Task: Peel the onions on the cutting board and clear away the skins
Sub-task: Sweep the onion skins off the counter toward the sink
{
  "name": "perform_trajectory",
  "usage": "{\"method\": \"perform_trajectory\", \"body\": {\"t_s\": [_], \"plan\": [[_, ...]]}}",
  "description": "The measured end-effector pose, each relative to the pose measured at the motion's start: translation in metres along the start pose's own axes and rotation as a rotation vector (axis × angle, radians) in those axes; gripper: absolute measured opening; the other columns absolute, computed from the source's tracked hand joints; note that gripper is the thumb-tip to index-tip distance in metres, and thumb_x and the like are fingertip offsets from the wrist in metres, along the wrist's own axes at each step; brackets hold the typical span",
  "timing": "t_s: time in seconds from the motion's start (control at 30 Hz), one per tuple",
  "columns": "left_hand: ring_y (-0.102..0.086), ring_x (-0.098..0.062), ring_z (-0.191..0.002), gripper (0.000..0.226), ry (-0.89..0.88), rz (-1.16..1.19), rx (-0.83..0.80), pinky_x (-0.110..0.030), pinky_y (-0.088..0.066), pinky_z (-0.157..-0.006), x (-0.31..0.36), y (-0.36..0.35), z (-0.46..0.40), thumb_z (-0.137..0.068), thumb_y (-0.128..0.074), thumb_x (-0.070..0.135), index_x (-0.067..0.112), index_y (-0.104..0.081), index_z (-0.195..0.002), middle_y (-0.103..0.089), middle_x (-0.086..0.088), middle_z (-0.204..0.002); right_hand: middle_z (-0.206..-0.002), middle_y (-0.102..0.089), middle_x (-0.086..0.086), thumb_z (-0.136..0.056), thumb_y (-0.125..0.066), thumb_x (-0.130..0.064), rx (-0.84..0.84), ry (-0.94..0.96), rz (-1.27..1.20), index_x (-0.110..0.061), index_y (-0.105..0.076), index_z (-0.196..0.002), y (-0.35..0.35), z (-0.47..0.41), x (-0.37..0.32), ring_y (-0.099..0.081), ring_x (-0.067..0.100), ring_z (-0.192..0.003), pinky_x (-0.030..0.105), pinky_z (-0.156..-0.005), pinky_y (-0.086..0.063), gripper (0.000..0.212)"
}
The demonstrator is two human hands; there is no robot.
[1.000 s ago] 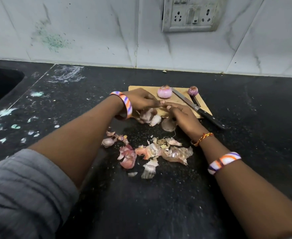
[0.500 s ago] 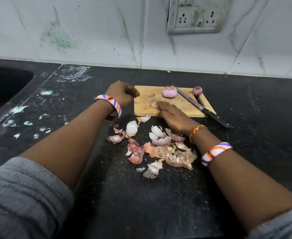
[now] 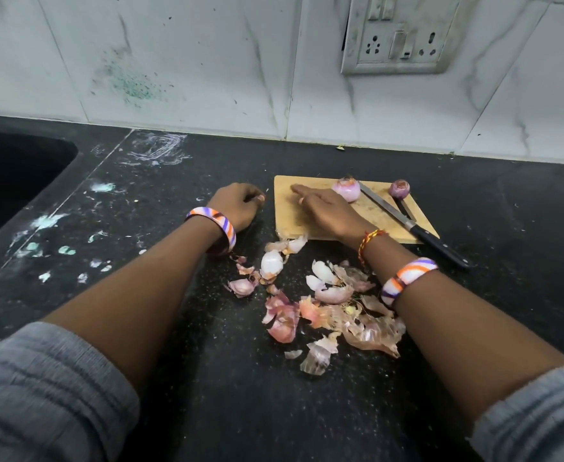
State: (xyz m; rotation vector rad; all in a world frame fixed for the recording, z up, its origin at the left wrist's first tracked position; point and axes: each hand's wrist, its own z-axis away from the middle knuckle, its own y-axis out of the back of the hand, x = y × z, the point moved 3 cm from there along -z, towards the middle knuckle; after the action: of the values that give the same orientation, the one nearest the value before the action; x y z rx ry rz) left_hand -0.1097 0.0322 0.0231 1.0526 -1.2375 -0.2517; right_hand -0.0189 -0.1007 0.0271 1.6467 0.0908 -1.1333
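the fingers of the right hand are lying straight and close together, flat on the cutting board, pointing toward its far left corner and holding nothing. the left hand is resting on the table just beside the board's left edge, its fingers curled under; i cannot tell whether anything is in them.

behind the right hand, the larger peeled onion is sitting on the board, close to the knuckles, and the smaller onion is sitting near the far right corner. the knife is lying slantwise between them, its black handle hanging off the near right edge onto the table.

the peeling is looking finished to me: both onions are showing smooth purple flesh. the clearing is only half done. the board itself is looking almost bare, but the skins are lying in a loose heap on the table in front of it, between the two forearms, with a few scraps touching the board's near edge.

compared with half a second ago, the right hand is now reaching farther across the board, the piece of skin that lay by its fingertips there is gone, and the left hand is sitting in about the same place.
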Motion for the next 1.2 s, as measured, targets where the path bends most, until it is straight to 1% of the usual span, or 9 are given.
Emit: {"method": "perform_trajectory", "body": {"t_s": [0.1,0.27,0.4,0.5,0.6,0.8,0.93,1.1,1.2], "plan": [[-0.051,-0.025,-0.119,0.039,-0.014,0.004,-0.073,-0.030,-0.037,-0.098,0.001,-0.007,-0.005,-0.092,-0.049,0.030,0.011,-0.051,-0.126,-0.055,-0.010,-0.131,-0.153,-0.024,0.013,-0.100,-0.026,-0.019,-0.043,-0.039,0.273,-0.001,-0.028,-0.141,-0.002,-0.021,0.007,-0.023,0.025,-0.139,0.023,-0.106,-0.021,0.045],[-0.047,-0.027,-0.124,0.084,-0.099,-0.167,-0.286,-0.040,-0.038,-0.105,0.005,-0.028,-0.007,-0.069,-0.066,0.058,0.010,-0.040,-0.134,-0.048,-0.010,-0.138,-0.157,-0.008,0.009,-0.100,-0.025,-0.023,-0.035,-0.041,0.465,-0.007,-0.015,-0.147,-0.011,-0.033,0.008,-0.008,0.024,-0.145,0.036,-0.116,-0.008,0.050],[-0.007,-0.025,-0.145,0.083,-0.160,-0.534,-0.253,-0.045,-0.009,-0.116,0.009,-0.034,-0.011,-0.080,-0.052,0.058,0.010,-0.025,-0.142,-0.016,-0.008,-0.156,-0.153,-0.022,-0.004,-0.098,-0.033,-0.019,-0.109,-0.001,0.351,-0.017,-0.031,-0.143,-0.007,-0.030,0.026,-0.020,0.012,-0.140,0.032,-0.114,-0.013,0.045],[0.000,-0.027,-0.145,0.076,-0.118,-0.533,-0.312,-0.046,-0.008,-0.116,0.011,-0.031,-0.007,-0.086,-0.048,0.051,0.015,-0.018,-0.145,-0.007,-0.007,-0.157,-0.139,-0.046,-0.011,-0.089,-0.048,-0.032,-0.110,-0.043,0.337,-0.038,-0.055,-0.122,0.002,-0.047,0.110,-0.044,0.005,-0.125,0.029,-0.102,-0.041,0.034],[0.009,-0.033,-0.144,0.063,-0.125,-0.407,-0.374,-0.047,-0.008,-0.118,0.013,-0.026,0.010,-0.091,-0.046,0.039,0.025,-0.017,-0.145,0.008,-0.005,-0.157,-0.130,-0.046,-0.024,-0.094,-0.042,-0.024,-0.185,-0.078,0.044,-0.025,-0.060,-0.121,-0.001,0.010,0.045,-0.038,-0.010,-0.117,0.011,-0.097,-0.030,0.033],[0.013,-0.022,-0.144,0.047,-0.131,-0.138,-0.483,-0.053,0.004,-0.116,0.014,-0.029,0.070,-0.096,-0.024,0.043,0.031,-0.029,-0.141,0.005,0.004,-0.157,-0.138,-0.049,-0.008,-0.091,-0.037,-0.012,-0.190,-0.016,-0.054,-0.018,-0.062,-0.120,0.003,0.078,0.024,-0.037,0.035,-0.133,0.044,-0.111,-0.029,0.039],[0.013,-0.025,-0.144,0.094,-0.044,-0.190,-0.486,-0.051,0.003,-0.117,0.030,-0.035,0.107,-0.064,-0.032,0.078,0.031,-0.016,-0.145,0.007,-0.003,-0.157,-0.146,-0.039,-0.001,-0.096,-0.030,-0.010,-0.171,0.068,-0.017,-0.014,-0.054,-0.129,0.000,0.105,0.018,-0.026,0.011,-0.139,0.017,-0.105,-0.020,0.041],[0.013,-0.032,-0.144,0.124,-0.008,-0.472,-0.364,-0.055,0.001,-0.116,0.041,-0.049,0.145,-0.053,-0.061,0.077,0.024,0.001,-0.146,0.010,-0.012,-0.156,-0.156,-0.012,0.005,-0.100,-0.027,-0.029,-0.022,0.004,0.204,-0.021,-0.032,-0.143,0.005,0.131,0.036,-0.006,0.021,-0.145,0.042,-0.118,-0.004,0.044],[0.023,-0.033,-0.140,0.134,0.061,-0.459,-0.293,-0.058,0.007,-0.114,0.037,-0.057,0.151,-0.045,-0.060,0.082,0.024,0.007,-0.146,0.021,-0.014,-0.153,-0.157,-0.011,0.006,-0.099,-0.027,-0.037,-0.018,-0.056,0.147,-0.018,-0.027,-0.145,0.004,0.135,0.036,-0.013,0.023,-0.144,0.037,-0.117,-0.009,0.049]]}}
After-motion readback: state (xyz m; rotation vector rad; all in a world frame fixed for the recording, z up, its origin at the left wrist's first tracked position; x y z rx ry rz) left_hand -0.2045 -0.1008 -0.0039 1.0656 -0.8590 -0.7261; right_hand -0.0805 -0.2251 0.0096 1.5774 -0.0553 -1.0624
